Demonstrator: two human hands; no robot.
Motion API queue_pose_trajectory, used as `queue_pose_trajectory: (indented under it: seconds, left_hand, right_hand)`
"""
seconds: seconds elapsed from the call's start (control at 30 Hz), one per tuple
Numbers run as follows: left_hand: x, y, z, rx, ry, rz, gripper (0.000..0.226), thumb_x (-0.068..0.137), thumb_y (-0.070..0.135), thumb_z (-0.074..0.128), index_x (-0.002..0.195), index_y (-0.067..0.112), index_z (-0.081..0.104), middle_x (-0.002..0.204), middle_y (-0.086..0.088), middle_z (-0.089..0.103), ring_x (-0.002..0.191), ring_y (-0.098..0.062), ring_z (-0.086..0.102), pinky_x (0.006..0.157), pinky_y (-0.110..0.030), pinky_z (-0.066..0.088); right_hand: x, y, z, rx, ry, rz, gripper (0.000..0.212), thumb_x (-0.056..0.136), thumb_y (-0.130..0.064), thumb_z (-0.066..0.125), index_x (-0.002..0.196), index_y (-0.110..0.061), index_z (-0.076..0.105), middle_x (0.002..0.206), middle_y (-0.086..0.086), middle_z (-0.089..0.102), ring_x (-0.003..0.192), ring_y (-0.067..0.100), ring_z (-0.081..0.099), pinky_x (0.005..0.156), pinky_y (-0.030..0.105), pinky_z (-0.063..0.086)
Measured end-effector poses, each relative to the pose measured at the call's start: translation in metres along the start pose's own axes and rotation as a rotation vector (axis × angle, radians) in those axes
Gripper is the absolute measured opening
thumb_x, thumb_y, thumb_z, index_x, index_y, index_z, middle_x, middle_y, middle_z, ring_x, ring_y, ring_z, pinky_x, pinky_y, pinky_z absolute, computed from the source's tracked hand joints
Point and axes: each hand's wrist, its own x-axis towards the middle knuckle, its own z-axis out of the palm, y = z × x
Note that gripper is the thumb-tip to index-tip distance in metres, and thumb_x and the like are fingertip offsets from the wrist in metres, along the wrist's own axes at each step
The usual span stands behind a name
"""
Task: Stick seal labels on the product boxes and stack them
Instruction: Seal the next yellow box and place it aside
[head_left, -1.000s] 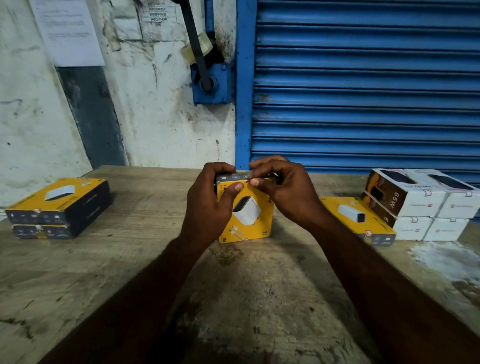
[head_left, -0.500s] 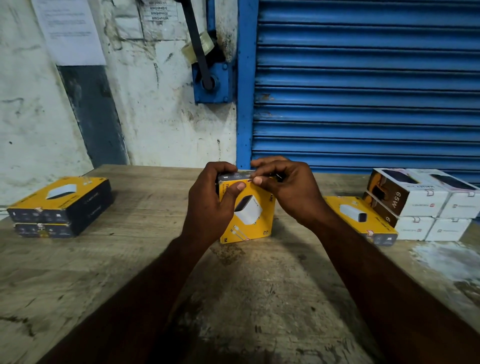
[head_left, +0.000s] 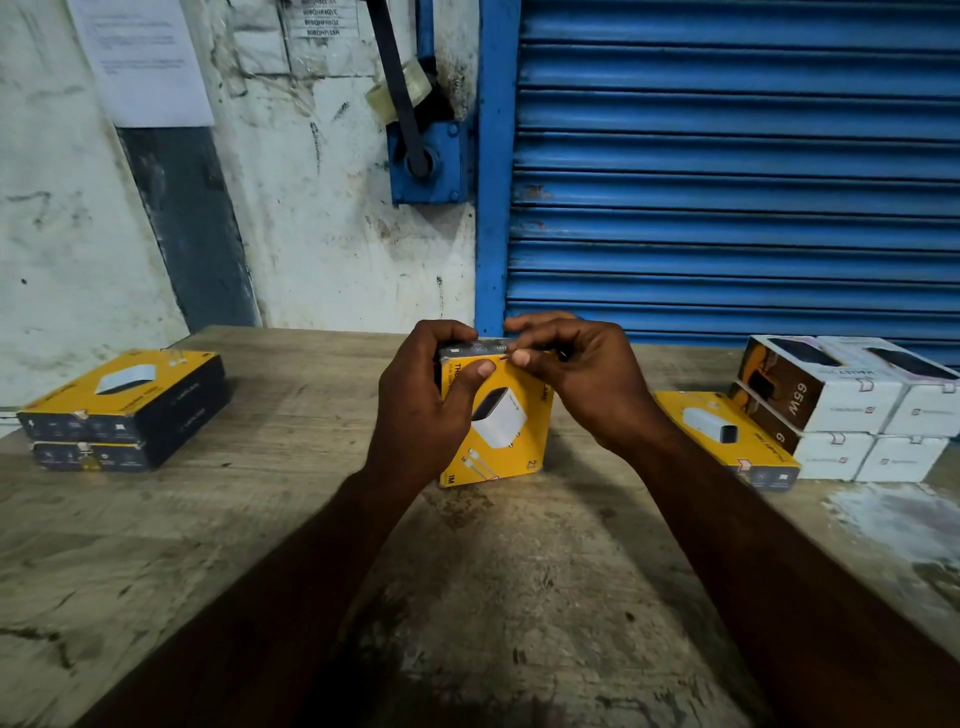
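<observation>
Two hands work one yellow box, stood on its lower edge mid-desk so that its top flap faces up for sealing. The left hand curls round the box's left side, thumb flat on the front, apparently to steady it. The right hand, fingers curled, pinches at the top edge, where a small reddish tab (probably the seal label, too small to be sure) shows at its fingertips. The box sits between both hands, touching each. A stack of two boxes, presumably finished, lies well to the left.
</observation>
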Motion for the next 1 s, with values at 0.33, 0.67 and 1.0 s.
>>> queue_pose_trajectory:
  seconds: [0.33,0.67,1.0]
  left_hand:
    - [-0.0004,0.0012,-0.0013,-0.005,0.013,-0.001,0.024,0.091,0.024,0.070,0.112,0.022,0.057,0.104,0.006,0.066,0.095,-0.004,0.065,0.080,-0.036,0.057]
    - [0.0006,-0.0039,-0.0050,0.004,0.039,-0.046,0.025,0.090,0.024,0.070,0.112,0.020,0.058,0.104,0.007,0.067,0.095,-0.006,0.066,0.079,-0.041,0.057]
    - [0.0001,-0.0030,-0.0043,-0.009,0.022,-0.045,0.029,0.090,0.025,0.070,0.114,0.014,0.059,0.107,0.006,0.068,0.099,-0.006,0.066,0.082,-0.037,0.058]
  right_hand:
    - [-0.0014,-0.0007,0.0020,0.019,0.008,-0.012,0.026,0.084,0.001,0.074,0.083,-0.025,0.075,0.103,-0.011,0.073,0.107,0.007,0.068,0.093,0.026,0.055]
    - [0.0009,-0.0038,0.0020,0.152,0.044,-0.035,0.022,0.090,0.006,0.066,0.087,-0.015,0.071,0.094,0.006,0.076,0.098,0.021,0.073,0.090,0.033,0.058]
    - [-0.0033,-0.0021,0.0077,-0.140,0.074,-0.178,0.016,0.092,-0.005,0.069,0.095,-0.019,0.075,0.098,-0.001,0.073,0.096,0.010,0.068,0.086,0.029,0.056]
